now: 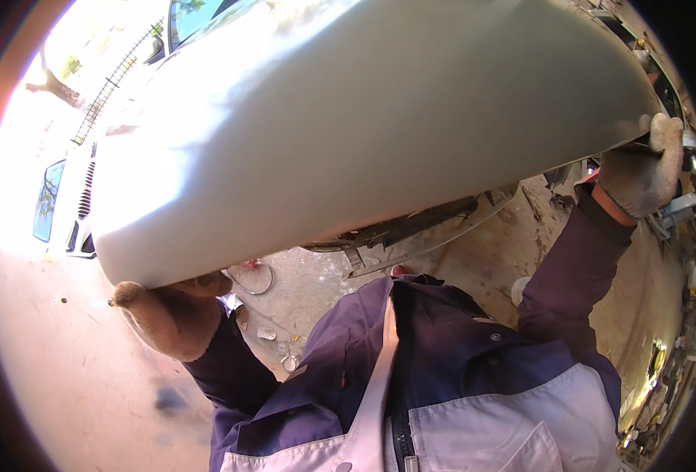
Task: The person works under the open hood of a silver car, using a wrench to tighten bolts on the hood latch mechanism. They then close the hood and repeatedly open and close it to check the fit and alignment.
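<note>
A large grey-silver car hood (411, 110) fills the upper middle, its near edge tilted, lower at the left and higher at the right. My left hand (171, 315), in a worn, dirty work glove, grips its near left corner, with the fingers partly hidden under the edge. At the right corner my right hand (643, 169), gloved too, is closed round the rim, and its fingertips show on top. Below the hood's near edge part of the car's front end (411, 228) shows, with dark parts and a curved metal bar (434, 248). The rest of the car is hidden by the hood.
Another vehicle (68, 200) stands at the far left, near a metal fence (116, 79). Small litter and a round ring (289, 362) lie on the dusty floor (64, 354). Cluttered parts (682, 354) line the right side. A shoe (519, 291) shows beside my jacket.
</note>
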A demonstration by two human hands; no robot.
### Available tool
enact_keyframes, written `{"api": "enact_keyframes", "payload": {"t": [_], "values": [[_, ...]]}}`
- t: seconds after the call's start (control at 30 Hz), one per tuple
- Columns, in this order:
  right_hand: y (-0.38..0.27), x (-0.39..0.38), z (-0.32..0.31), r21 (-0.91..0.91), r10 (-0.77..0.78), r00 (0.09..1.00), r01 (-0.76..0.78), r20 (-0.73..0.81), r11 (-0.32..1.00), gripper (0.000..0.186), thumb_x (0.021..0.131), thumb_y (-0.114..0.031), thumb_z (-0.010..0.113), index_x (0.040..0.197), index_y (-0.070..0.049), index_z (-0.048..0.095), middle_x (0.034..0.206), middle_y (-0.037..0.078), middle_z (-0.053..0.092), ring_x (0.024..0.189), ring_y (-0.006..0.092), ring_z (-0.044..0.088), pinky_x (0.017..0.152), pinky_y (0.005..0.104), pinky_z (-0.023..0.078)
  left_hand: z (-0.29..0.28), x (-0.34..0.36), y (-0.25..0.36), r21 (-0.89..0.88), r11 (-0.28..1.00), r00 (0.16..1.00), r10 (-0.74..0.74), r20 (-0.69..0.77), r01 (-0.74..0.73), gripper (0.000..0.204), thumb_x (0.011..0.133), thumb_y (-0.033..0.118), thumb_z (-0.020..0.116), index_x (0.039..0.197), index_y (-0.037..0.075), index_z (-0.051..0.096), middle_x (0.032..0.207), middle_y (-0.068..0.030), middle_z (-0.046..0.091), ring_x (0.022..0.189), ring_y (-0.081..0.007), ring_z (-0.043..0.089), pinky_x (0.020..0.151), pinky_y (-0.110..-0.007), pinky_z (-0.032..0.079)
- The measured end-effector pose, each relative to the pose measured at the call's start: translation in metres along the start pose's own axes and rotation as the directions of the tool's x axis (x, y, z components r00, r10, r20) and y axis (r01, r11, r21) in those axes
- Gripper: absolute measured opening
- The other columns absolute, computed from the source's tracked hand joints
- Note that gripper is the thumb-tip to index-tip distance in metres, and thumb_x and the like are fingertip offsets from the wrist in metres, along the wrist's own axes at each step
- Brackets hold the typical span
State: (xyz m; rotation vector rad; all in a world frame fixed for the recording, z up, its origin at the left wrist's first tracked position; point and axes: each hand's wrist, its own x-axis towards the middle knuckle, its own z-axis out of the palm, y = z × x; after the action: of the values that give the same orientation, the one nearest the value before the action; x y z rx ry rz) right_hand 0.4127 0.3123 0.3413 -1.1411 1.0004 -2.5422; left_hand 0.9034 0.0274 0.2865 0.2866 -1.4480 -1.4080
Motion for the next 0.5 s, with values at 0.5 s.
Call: {"api": "enact_keyframes", "payload": {"t": [0.5], "values": [[-0.01,0.073,-0.033,-0.499,-0.276,0.959,0.272,0.067,0.823,0.03,0.111,-0.024,0.063,0.126,-0.003,0.077,0.117,0.017,0.08,0.106,0.0275,0.077,0.103,0.042,0.059,0.022,0.048,0.049,0.305,0.938,0.986,0.164,0.038,-0.168,0.098,0.115,0.081,0.03,0.121,-0.004,0.078,0.075,-0.0167,0.074,0.072,-0.03,0.075,0.088,-0.055,0.067]]}}
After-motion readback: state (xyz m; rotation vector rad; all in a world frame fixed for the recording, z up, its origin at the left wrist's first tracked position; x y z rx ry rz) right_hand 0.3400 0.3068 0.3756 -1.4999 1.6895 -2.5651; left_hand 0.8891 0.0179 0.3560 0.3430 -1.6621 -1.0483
